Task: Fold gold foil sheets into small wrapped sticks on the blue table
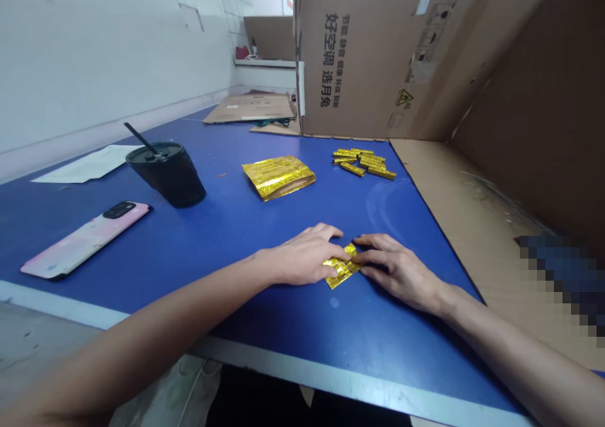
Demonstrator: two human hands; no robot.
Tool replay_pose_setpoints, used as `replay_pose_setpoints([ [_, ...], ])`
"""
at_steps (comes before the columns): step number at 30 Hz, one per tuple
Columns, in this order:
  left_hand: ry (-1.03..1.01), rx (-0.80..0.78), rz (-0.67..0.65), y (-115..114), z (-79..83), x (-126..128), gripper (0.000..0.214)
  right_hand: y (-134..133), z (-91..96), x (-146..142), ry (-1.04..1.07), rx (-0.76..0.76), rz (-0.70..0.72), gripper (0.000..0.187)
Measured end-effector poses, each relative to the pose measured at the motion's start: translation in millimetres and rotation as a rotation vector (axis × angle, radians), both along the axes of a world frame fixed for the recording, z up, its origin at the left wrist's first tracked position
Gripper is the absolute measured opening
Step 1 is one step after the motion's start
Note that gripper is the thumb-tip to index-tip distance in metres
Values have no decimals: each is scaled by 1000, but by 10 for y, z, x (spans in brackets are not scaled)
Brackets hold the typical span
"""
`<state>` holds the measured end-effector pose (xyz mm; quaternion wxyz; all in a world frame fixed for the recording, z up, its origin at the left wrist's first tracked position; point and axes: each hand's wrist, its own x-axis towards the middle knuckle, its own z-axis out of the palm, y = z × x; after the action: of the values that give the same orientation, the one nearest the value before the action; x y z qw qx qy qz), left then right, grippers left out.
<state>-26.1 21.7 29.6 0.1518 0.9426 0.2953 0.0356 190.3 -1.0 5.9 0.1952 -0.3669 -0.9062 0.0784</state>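
A small sheet of gold foil paper [338, 275] lies on the blue table under both of my hands, partly covered by the fingers. My left hand [305, 255] holds its left side with thumb and forefinger, another finger stretched past the paper. On the opposite side, my right hand [401, 269] has its bent fingertips closed on the right edge. Farther off sits a stack of gold foil paper [278, 173]. To the right of that stack is a loose pile of small rolled or folded gold foil strips [363, 161].
A black lidded cup [172, 173] with a straw stands at left, near a phone [89, 238] and a white sheet [89, 164]. Large cardboard box panels [368, 55] rise at the back and right. Flattened cardboard [250, 107] lies at the far end of the blue table [227, 219].
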Motion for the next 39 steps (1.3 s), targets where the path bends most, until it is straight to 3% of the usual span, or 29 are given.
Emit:
replay_pose_setpoints([
  [4,48,118,19,-71,25,27,19,1,3,-14,10,9,5,22],
  [12,157,229,6,-97,1,76,21,-45,52,-80,-16,41,3,21],
  [24,152,122,5,-137,70,73,22,-50,13,-104,14,-49,-10,9],
  [31,136,129,26,-129,30,80,22,-43,13,-109,84,-2,-18,14],
  [39,82,-42,2,-66,91,45,20,-54,26,-119,101,0,6,13],
])
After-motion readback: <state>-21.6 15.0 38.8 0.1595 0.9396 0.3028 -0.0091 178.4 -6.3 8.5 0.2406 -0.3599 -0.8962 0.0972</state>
